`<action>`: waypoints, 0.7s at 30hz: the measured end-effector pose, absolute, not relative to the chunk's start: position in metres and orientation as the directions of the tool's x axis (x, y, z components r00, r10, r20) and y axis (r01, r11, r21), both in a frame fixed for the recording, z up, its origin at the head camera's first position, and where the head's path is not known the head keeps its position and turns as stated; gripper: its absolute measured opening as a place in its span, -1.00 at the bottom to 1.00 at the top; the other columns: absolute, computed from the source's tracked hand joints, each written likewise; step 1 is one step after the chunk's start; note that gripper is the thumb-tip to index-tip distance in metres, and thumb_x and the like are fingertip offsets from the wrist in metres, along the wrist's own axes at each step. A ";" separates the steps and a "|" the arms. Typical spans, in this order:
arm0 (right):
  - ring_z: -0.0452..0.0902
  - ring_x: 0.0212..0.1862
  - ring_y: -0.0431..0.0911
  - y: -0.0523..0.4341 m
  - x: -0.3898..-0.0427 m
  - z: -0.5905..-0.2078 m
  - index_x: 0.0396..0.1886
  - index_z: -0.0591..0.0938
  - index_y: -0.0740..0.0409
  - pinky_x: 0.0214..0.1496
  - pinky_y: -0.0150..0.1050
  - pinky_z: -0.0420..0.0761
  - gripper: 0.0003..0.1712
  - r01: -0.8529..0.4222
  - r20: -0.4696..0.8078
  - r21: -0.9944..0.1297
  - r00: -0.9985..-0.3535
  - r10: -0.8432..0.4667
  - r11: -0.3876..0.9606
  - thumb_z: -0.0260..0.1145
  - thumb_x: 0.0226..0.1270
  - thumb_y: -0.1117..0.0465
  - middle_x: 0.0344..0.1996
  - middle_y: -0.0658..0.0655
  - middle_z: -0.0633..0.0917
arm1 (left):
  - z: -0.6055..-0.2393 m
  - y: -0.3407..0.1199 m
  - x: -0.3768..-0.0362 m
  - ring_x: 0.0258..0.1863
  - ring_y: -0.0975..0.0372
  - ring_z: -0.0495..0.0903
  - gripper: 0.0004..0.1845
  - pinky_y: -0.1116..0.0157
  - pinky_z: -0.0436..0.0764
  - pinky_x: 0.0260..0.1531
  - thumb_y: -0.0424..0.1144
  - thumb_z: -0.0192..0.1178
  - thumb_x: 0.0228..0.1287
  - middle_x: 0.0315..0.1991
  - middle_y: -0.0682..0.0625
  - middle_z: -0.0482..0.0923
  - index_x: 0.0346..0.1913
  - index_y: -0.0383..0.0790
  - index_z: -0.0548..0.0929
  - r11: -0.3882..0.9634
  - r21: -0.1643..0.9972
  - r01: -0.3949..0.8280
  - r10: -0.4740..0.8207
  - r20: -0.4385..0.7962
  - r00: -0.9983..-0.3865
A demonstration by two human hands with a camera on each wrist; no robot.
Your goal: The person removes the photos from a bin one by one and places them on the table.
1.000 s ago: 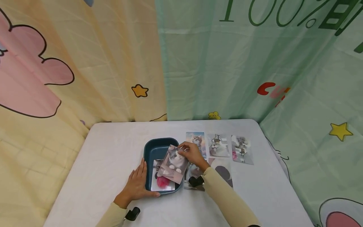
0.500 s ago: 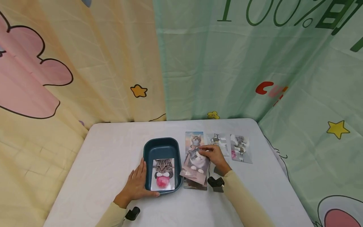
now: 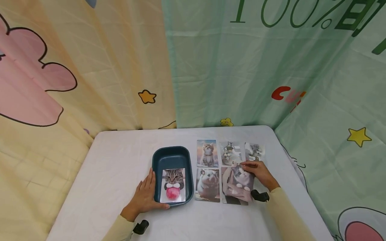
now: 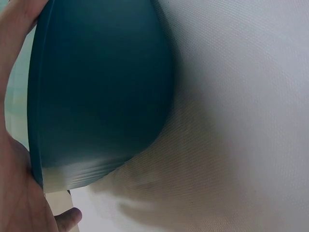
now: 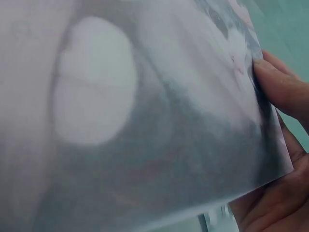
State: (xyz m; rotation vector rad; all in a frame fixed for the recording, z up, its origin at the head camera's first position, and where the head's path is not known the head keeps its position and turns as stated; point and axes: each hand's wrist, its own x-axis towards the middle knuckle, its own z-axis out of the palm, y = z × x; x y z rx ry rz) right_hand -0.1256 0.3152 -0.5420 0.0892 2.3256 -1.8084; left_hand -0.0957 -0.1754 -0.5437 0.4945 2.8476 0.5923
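My right hand pinches a photo card showing a grey-and-white cat, thumb on its face in the right wrist view. It hovers over another card in the near row, mostly hidden beneath it. My left hand rests along the left side of a dark blue tray, fingers straight and thumb by the near corner. The left wrist view has the palm against the tray's rim. Inside the tray lies a card with a tabby cat and pink ball.
Right of the tray, other cards lie in two rows on the white table: a kitten card, a hamster card, a pale card and a far-right card partly behind my right hand. Printed curtains enclose the table.
My right hand has carried the cat card rightward from above the tray, past the hamster card, to over the second card of the near row. The left hand and tray stay put.
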 end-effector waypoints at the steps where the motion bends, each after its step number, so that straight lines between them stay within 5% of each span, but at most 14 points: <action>1: 0.58 -0.07 -0.34 0.323 -0.123 -0.542 0.07 0.63 0.35 -0.06 -0.44 0.57 -0.55 0.171 -0.195 -0.950 -0.978 -0.070 0.262 0.34 0.30 0.14 0.03 0.13 0.66 | -0.544 -0.176 -0.096 0.44 -0.18 -0.01 0.57 -0.28 0.01 0.31 0.54 0.33 -0.46 0.52 -0.30 -0.29 0.47 -0.51 -0.11 0.865 0.415 0.283 0.358 -0.115 -0.926; 12: 0.49 -0.07 -0.47 0.377 -0.101 -0.547 0.11 0.58 0.41 -0.04 -0.52 0.49 -0.49 0.230 -0.262 -0.884 -0.965 -0.023 0.407 0.30 0.34 0.10 0.11 0.29 0.61 | -0.540 -0.176 -0.095 0.45 -0.18 -0.04 0.58 -0.27 -0.02 0.32 0.55 0.32 -0.44 0.52 -0.31 -0.31 0.47 -0.51 -0.13 0.874 0.403 0.271 0.356 -0.154 -0.922; 21: 0.60 -0.09 -0.16 0.385 -0.102 -0.553 -0.02 0.66 0.39 -0.02 -0.20 0.59 -0.66 0.243 -0.291 -0.803 -0.957 -0.002 0.544 0.31 0.33 0.22 -0.06 0.28 0.69 | -0.540 -0.175 -0.095 0.45 -0.17 -0.04 0.58 -0.27 -0.03 0.32 0.55 0.33 -0.44 0.53 -0.30 -0.33 0.47 -0.51 -0.14 0.872 0.409 0.268 0.357 -0.156 -0.921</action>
